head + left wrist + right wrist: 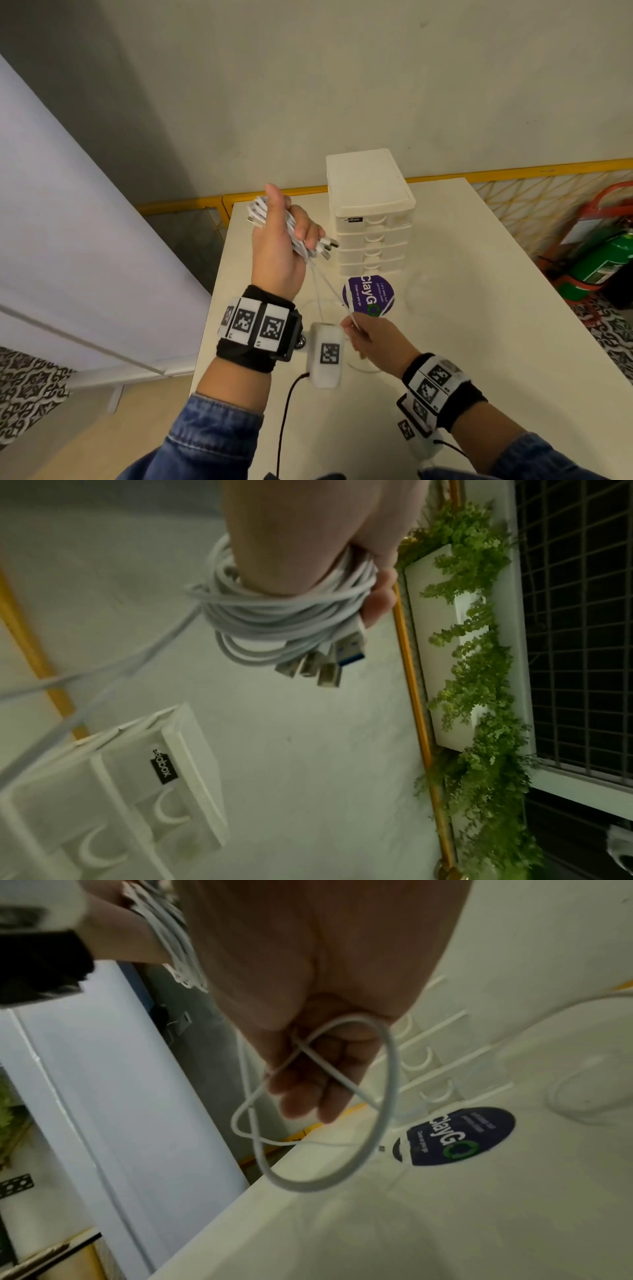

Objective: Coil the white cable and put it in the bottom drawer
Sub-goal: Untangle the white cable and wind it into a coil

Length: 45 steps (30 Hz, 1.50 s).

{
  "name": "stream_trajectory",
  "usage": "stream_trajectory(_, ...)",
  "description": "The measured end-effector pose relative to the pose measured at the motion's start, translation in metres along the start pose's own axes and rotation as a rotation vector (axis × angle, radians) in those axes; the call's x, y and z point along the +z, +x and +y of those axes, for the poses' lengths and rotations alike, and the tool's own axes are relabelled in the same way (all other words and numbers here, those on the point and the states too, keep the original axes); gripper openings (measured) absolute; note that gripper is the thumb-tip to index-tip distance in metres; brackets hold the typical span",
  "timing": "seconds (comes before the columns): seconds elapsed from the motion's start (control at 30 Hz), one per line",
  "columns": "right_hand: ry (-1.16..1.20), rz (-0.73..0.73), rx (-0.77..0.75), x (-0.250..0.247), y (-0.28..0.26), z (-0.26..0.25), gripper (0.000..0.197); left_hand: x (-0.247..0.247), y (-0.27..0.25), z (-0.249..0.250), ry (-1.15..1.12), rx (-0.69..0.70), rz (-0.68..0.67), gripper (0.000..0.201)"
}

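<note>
My left hand (287,236) is raised above the table's left side and grips a coiled bundle of white cable (294,233) with several USB plugs (329,664) sticking out past the fingers. Loose strands (322,287) run down from the bundle to my right hand (363,334), which pinches a loop of the white cable (387,1074) low over the table. The white drawer unit (370,212) stands at the back of the table, all its drawers closed; the bottom drawer (373,269) is just behind a purple sticker.
A round purple sticker (368,294) lies on the white table (479,308) in front of the drawers. Loose cable (582,1093) lies on the table to the right. A green extinguisher (603,260) stands on the floor right; a white panel (68,222) leans left.
</note>
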State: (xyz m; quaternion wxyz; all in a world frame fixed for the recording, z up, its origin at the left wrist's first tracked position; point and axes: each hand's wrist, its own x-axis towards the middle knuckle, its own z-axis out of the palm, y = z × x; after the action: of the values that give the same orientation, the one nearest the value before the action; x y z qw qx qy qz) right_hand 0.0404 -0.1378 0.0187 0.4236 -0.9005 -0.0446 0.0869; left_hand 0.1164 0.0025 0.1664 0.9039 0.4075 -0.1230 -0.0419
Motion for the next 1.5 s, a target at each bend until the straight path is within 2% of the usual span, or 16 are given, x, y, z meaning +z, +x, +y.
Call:
stream_trajectory(0.1,-0.091,0.004,-0.026,-0.006,-0.017,-0.002,0.016,0.000,0.000,-0.001,0.080,0.061,0.067,0.043)
stream_trajectory(0.23,-0.148,0.044,0.036,-0.019,-0.023,0.005,0.024,0.004,-0.002,-0.004,0.038,0.035,0.059,0.037)
stream_trajectory(0.3,-0.203,0.019,0.089,-0.030,-0.022,0.009,0.035,0.014,-0.006,-0.008,0.010,-0.006,0.010,0.039)
stream_trajectory(0.37,-0.207,-0.009,0.066,-0.044,-0.016,0.010,0.057,0.029,-0.013,-0.013,-0.009,-0.087,-0.058,0.042)
stream_trajectory(0.43,-0.054,0.065,-0.042,-0.063,-0.011,0.002,0.076,0.043,-0.023,-0.022,-0.007,-0.197,-0.120,0.044)
stream_trajectory(0.5,0.159,0.207,-0.133,-0.082,-0.007,-0.011,0.095,0.055,-0.032,-0.031,0.026,-0.321,-0.186,0.045)
stream_trajectory(0.53,0.231,0.260,-0.172,-0.090,-0.005,-0.016,0.099,0.059,-0.034,-0.035,0.054,-0.376,-0.209,0.046)
stream_trajectory(0.63,0.386,0.258,-0.263,-0.097,0.001,-0.024,0.092,0.066,-0.034,-0.040,0.103,-0.476,-0.257,0.048)
stream_trajectory(0.7,0.441,0.232,-0.234,-0.094,0.005,-0.017,0.082,0.068,-0.032,-0.039,0.067,-0.532,-0.328,0.050)
stream_trajectory(0.77,0.459,0.268,-0.201,-0.094,0.009,-0.006,0.062,0.069,-0.031,-0.040,0.048,-0.567,-0.403,0.051)
stream_trajectory(0.83,0.551,0.309,-0.214,-0.097,0.008,-0.002,0.036,0.074,-0.031,-0.043,0.050,-0.548,-0.416,0.050)
stream_trajectory(0.93,0.631,0.366,-0.176,-0.097,0.004,-0.002,0.018,0.076,-0.025,-0.046,-0.031,-0.449,-0.319,0.047)
stream_trajectory(1.07,0.665,0.342,-0.055,-0.080,-0.007,0.007,0.021,0.065,-0.013,-0.042,-0.236,-0.319,-0.259,0.042)
stream_trajectory(1.2,0.685,0.278,-0.059,-0.070,-0.017,0.023,0.027,0.061,-0.006,-0.044,-0.238,-0.167,-0.096,0.026)
stream_trajectory(1.3,0.510,0.229,-0.100,-0.070,-0.021,0.027,0.024,0.058,-0.003,-0.049,-0.209,-0.072,0.032,0.031)
stream_trajectory(1.5,0.125,-0.020,-0.075,-0.068,-0.020,0.031,0.025,0.046,-0.005,-0.067,-0.018,-0.006,0.195,0.043)
